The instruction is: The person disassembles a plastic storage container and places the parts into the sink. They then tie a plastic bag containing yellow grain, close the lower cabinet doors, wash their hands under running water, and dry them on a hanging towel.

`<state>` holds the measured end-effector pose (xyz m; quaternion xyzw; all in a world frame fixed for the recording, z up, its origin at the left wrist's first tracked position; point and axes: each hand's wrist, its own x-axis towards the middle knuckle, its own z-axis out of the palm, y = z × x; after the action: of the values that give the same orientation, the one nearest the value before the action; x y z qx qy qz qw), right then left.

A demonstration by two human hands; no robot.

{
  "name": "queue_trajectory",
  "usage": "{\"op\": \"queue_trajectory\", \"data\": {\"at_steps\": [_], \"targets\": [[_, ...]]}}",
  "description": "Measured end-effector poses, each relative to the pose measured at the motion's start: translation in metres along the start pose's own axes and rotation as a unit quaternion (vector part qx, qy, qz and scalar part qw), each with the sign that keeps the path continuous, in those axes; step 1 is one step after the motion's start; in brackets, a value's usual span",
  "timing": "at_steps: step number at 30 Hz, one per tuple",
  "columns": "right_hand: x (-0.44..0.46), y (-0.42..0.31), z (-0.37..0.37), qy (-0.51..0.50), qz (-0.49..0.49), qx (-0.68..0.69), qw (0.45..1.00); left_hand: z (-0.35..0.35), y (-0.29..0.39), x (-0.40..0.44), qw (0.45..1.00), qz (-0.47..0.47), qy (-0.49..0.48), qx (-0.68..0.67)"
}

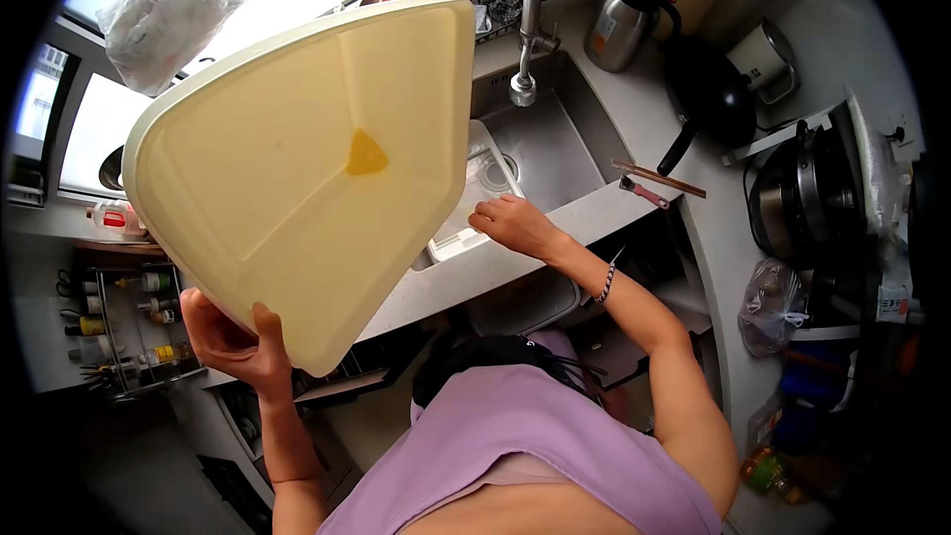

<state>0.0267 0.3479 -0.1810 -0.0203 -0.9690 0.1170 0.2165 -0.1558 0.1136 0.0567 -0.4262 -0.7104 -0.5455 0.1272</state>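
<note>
My left hand [236, 342] grips the lower left rim of a large cream plastic bin [297, 139], which is raised and tilted over the counter and the left part of the sink. The bin's inside faces me, and a small yellow-orange patch [367, 153] shows at its inner corner; I cannot tell if it is liquid or a stain. My right hand [515, 226] is closed just right of the bin, above the sink's front edge. What its fingers hold, if anything, is hidden. Beneath it, a white plastic tray [485, 178] lies partly in the sink, half covered by the bin.
Behind the bin, a metal faucet [528, 40] hangs over the steel sink [570, 139]. A thermos jug [622, 20] and a black pan [708, 94] stand at the right. Chopsticks [662, 178] and a red-handled peeler [644, 193] lie on the counter. Spice bottles [154, 282] sit on a left rack.
</note>
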Motion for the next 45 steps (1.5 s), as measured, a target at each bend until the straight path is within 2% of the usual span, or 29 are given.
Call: {"op": "queue_trajectory", "data": {"at_steps": [1,2,4,10,13,17,23,33,35,45], "targets": [[0.009,0.001,0.002,0.057,-0.005,0.018,0.998,0.001,0.004,0.002,0.999,0.023,-0.017,0.017],[0.016,0.0,0.003,0.063,-0.006,0.018,0.998,0.002,0.008,0.004,0.998,0.043,-0.035,0.034],[0.03,0.0,0.001,0.132,0.023,0.051,0.99,0.006,0.012,0.005,0.998,0.042,-0.03,0.03],[0.051,0.007,0.024,0.136,0.022,0.062,0.988,0.019,0.027,0.017,0.994,0.064,-0.051,0.074],[0.065,0.007,0.033,0.159,0.008,0.047,0.986,0.022,0.034,0.024,0.974,0.129,-0.088,0.166],[0.081,0.005,0.041,0.183,-0.003,0.037,0.982,0.027,0.052,0.03,0.955,0.183,-0.133,0.19],[0.106,0.008,0.042,0.203,0.008,0.021,0.979,0.032,0.055,0.037,0.941,0.254,-0.132,0.178],[0.13,0.012,0.03,0.236,-0.022,0.016,0.971,0.03,0.076,0.042,0.916,0.287,-0.162,0.229],[0.132,0.011,0.027,0.238,-0.027,0.006,0.971,0.031,0.075,0.042,0.903,0.334,-0.135,0.233],[0.141,0.009,0.023,0.263,-0.036,-0.014,0.964,0.022,0.087,0.039,0.89,0.349,-0.152,0.25]]}}
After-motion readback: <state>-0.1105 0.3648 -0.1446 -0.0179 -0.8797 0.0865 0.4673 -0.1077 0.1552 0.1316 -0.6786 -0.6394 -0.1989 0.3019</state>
